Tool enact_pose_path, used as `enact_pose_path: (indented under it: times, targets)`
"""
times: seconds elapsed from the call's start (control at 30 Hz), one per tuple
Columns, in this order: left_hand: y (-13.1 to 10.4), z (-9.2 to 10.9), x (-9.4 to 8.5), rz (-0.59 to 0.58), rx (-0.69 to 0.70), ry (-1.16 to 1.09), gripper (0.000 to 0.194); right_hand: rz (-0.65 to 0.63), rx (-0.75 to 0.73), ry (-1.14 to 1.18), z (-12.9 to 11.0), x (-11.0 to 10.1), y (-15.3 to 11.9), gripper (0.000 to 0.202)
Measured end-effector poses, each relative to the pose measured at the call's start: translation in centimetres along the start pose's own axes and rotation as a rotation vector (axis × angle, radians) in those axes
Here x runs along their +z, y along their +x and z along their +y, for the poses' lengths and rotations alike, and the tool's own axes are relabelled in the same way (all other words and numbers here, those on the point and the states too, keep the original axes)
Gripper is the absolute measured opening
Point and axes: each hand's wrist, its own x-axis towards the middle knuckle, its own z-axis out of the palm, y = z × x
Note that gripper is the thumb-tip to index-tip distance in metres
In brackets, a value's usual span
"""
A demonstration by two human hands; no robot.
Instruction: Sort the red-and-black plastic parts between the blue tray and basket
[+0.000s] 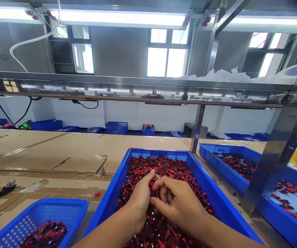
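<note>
Both my hands are close together over a large blue tray (222,201) filled with small red and black parts (161,163). My left hand (139,198) is closed with its thumb on top; most of its fingers are hidden from this side. My right hand (178,198) is closed too, its fingers curled and its thumb and forefinger pointing towards the left hand. A tiny bit of red shows between the two hands, but whatever they hold is too small and covered to make out. More of the parts lie below and around my wrists.
A blue perforated basket (77,206) with similar parts stands at the front left. To the right are more blue trays (231,148) behind a metal post (269,165). A black plug (7,187) lies on the cardboard-covered table (81,144). A metal shelf beam (127,88) crosses above.
</note>
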Motion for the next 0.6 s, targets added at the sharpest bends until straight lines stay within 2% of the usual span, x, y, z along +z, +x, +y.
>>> enact_pose_path:
  times: [0.07, 0.17, 0.27, 0.37, 0.47, 0.6]
  targets:
    - [0.0, 0.2, 0.1, -0.051, -0.030, 0.022, 0.059, 0.018, 0.007, 0.046, 0.0, -0.2, 0.1, 0.017]
    - [-0.2, 0.5, 0.2, -0.147, -0.035, 0.023, 0.063, 0.031, -0.083, 0.071, 0.1, -0.5, 0.1, 0.017]
    - [-0.4, 0.6, 0.2, -0.222, -0.031, -0.020, 0.059, 0.026, -0.155, 0.142, 0.1, -0.6, -0.3, 0.014]
    - [-0.6, 0.7, 0.2, -0.230, 0.005, -0.061, 0.054, 0.014, -0.175, 0.284, 0.2, -0.5, -0.7, 0.011]
    - [-1.1, 0.8, 0.3, -0.138, 0.209, -0.014, 0.047, 0.016, -0.229, 0.332, 0.3, -0.7, -0.9, 0.011]
    - [-2.2, 1.1, 0.2, 0.000, 0.654, 0.183, 0.043, 0.155, -0.327, 0.193, 0.7, -1.1, -0.9, 0.015]
